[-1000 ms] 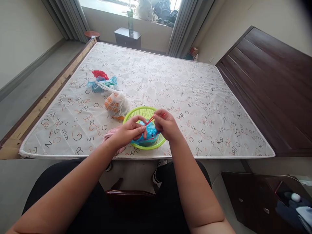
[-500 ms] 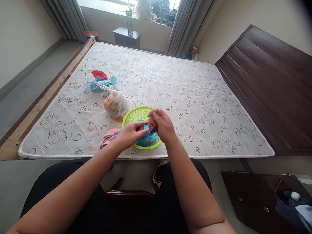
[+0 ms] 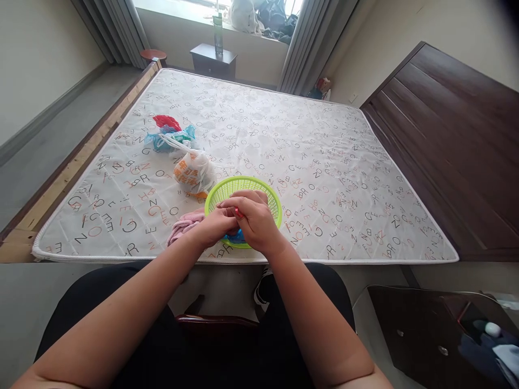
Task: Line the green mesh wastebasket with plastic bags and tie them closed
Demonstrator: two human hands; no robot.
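Observation:
My left hand (image 3: 219, 224) and my right hand (image 3: 257, 220) meet over a lime-green plastic basket (image 3: 277, 201). The left one is closed above a crumpled blue plastic bag (image 3: 235, 236), gripping its upper part; its fingertips are mostly covered. My right hand lies over it with curled fingers, and what they pinch is hidden. A small red spot (image 3: 238, 212) shows at my right thumb; I cannot tell what it is. Much of the bag is hidden under both hands. Beside the basket, near my left wrist, lies a pink cloth (image 3: 184, 227).
A white plastic bag (image 3: 194, 172) with orange print sits behind the basket, with blue bags (image 3: 172, 138) and a red bag (image 3: 166, 122) farther back. All rest on a letter-patterned mattress (image 3: 324, 178). A dark cabinet (image 3: 409, 319) stands at the lower right.
My right hand has come down and leftward over my left hand, now covering its fingertips. Less of the blue bag shows than before. The basket shows more on its right side.

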